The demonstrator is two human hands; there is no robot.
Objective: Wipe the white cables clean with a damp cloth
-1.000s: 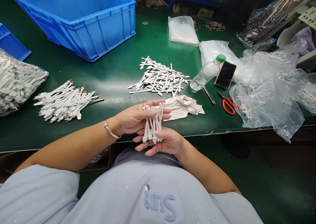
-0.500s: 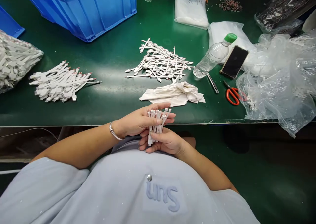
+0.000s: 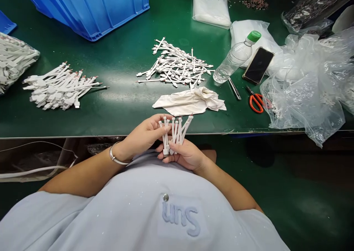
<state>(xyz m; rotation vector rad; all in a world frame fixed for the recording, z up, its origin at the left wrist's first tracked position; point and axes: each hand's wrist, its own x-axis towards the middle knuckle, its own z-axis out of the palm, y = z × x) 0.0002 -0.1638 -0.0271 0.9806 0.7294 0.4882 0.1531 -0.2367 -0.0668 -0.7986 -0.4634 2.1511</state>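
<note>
Several short white cables with small connectors point(image 3: 177, 130) stand fanned out between my two hands, just in front of the table edge. My left hand point(image 3: 148, 133) pinches the cables at the left of the fan, thumb in front and fingers behind. Lower down, my right hand point(image 3: 186, 153) grips the bunch near its bottom ends with the thumb across it. Beyond the hands lies a crumpled cream cloth point(image 3: 189, 101). A loose pile of white cables point(image 3: 179, 66) is behind the cloth, and another pile point(image 3: 61, 86) lies to the left.
A blue bin point(image 3: 94, 11) stands at the back left, near a bag of white connectors point(image 3: 15, 61). On the right are a bottle point(image 3: 233, 62), a phone point(image 3: 258, 65), a pen point(image 3: 234, 89), orange-handled cutters point(image 3: 256, 101) and clear plastic bags point(image 3: 306, 88).
The cables are spread into a wider fan. My left hand has moved left with some cables, and its outstretched fingers have drawn in. The whole view has shifted slightly.
</note>
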